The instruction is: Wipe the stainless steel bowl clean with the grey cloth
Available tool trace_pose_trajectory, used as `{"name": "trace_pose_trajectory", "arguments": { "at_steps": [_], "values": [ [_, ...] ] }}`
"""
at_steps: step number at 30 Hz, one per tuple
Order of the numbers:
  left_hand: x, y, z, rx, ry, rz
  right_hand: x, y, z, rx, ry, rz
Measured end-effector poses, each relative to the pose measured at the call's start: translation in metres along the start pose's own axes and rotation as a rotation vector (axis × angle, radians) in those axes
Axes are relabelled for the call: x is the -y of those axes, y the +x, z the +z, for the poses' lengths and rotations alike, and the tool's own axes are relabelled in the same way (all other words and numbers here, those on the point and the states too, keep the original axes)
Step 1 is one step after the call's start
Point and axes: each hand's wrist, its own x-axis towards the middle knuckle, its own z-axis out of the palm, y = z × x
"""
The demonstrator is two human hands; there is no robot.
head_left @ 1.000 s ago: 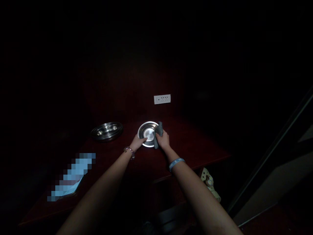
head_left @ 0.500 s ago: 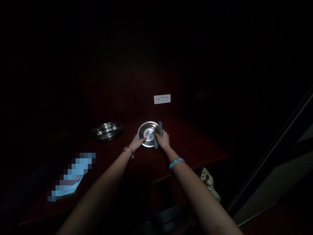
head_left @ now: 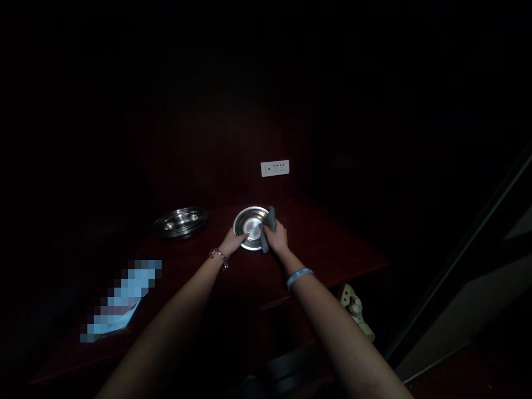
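Observation:
A round, shiny metal plate (head_left: 252,227) with a deep centre is held tilted above the dark red table (head_left: 324,244), its inside toward me. My left hand (head_left: 233,242) is closed on its lower left rim, thumb over the inner side and fingers hidden behind. On the plate's right side, my right hand (head_left: 277,235) grips a grey-green cloth (head_left: 268,224) folded over the rim. The fingers of that hand are mostly hidden behind cloth and plate. Further left on the table sits a stack of similar metal plates (head_left: 182,223).
A blurred-out, bright bluish flat item (head_left: 124,302) lies at the table's left front. On the back wall is a white socket panel (head_left: 275,168). A pale object with dark spots (head_left: 353,307) is below the table's right edge. A dark-framed panel (head_left: 453,288) stands at right.
Almost nothing differs. Both hands, the plate and the cloth keep the same positions, with only a very slight shift of the whole view.

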Motion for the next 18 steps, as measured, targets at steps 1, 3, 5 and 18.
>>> {"name": "trace_pose_trajectory", "arguments": {
  "at_steps": [1,3,5,18],
  "values": [
    [0.0000,-0.0001,-0.0004,0.010,0.004,0.007,-0.0002,0.0001,-0.0002,0.001,0.003,-0.003],
    [-0.0004,-0.0007,-0.0011,0.023,0.010,0.016,-0.0007,0.0003,-0.0004,0.003,0.008,-0.003],
    [-0.0012,-0.0016,-0.0010,0.025,0.007,0.017,-0.0011,0.0006,0.0000,0.004,0.008,0.001],
    [0.0000,-0.0017,0.0005,0.015,-0.016,0.017,-0.0013,0.0004,0.0002,0.007,0.012,0.005]
  ]
}}
